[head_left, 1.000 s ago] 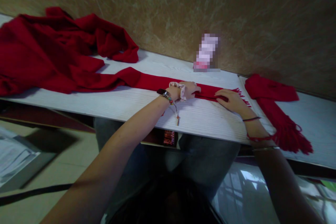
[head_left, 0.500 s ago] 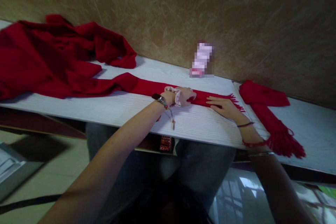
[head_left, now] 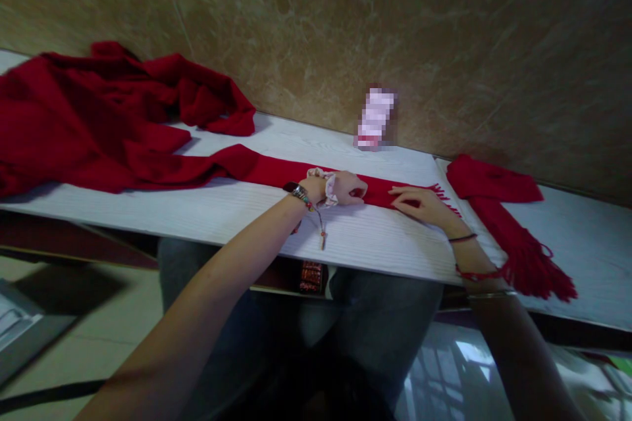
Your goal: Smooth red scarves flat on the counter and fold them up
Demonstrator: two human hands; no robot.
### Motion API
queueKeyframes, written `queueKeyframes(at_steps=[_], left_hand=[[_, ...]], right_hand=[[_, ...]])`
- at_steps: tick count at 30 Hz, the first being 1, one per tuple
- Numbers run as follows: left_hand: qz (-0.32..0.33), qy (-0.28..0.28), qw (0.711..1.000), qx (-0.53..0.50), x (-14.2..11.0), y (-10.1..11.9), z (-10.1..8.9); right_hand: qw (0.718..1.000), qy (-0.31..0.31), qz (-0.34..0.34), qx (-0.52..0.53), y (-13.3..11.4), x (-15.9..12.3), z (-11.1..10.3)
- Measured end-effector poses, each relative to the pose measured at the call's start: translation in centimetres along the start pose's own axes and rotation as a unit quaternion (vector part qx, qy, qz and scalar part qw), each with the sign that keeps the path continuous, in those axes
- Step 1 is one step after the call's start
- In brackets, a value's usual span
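Observation:
A long strip of red fringed scarf (head_left: 276,170) runs across the white tabletop. My left hand (head_left: 346,188) rests on it with curled fingers, pressed down against the cloth; the fingertips are partly hidden. Just right of it, my right hand (head_left: 423,204) lies at the scarf's fringed end. Its fingers stretch leftward over the cloth, with the thumb apart below them near the front edge. The scarf's left part runs into a loose heap of red cloth (head_left: 99,118).
A folded red scarf with a fringe (head_left: 494,197) lies at the right on the white table (head_left: 582,243). A pixelated phone-like object (head_left: 376,117) leans on the brown marbled wall (head_left: 306,26) behind. The table's front edge is just above my legs.
The whole view has shifted slightly downward. My right hand's fingers have arched a little, widening the gap between thumb and fingers. My left hand stays on the scarf.

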State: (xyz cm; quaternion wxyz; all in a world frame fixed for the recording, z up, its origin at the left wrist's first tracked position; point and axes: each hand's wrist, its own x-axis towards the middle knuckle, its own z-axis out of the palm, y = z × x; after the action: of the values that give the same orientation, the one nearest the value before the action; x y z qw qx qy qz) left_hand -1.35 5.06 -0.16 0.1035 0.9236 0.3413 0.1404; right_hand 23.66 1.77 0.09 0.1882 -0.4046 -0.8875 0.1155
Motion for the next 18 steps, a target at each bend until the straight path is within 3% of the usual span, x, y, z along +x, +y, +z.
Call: queueKeyframes(at_steps=[4, 6, 8, 11, 15, 18], left_hand=[[-0.006, -0.002, 0.999, 0.040, 0.5, 0.6, 0.5], [-0.054, -0.017, 0.995, 0.078, 0.3, 1.0, 1.0], [-0.091, -0.049, 0.989, 0.104, 0.0, 1.4, 1.3], [-0.093, -0.077, 0.986, 0.114, -0.5, 1.7, 1.6], [-0.079, -0.057, 0.988, 0.118, -0.6, 1.4, 1.8], [-0.074, -0.040, 0.991, 0.103, -0.7, 1.4, 1.9]], right_hand=[[0.990, 0.105, 0.070, -0.071, 0.0, 0.8, 1.4], [0.984, 0.083, 0.098, -0.122, 0.1, 0.9, 2.2], [0.980, 0.007, 0.120, -0.160, 0.4, 0.5, 2.8], [0.970, -0.064, 0.154, -0.179, 1.0, 0.2, 2.7], [0.969, 0.000, 0.182, -0.170, 0.4, 1.6, 2.1], [0.972, 0.018, 0.152, -0.179, -1.2, 3.2, 2.7]])
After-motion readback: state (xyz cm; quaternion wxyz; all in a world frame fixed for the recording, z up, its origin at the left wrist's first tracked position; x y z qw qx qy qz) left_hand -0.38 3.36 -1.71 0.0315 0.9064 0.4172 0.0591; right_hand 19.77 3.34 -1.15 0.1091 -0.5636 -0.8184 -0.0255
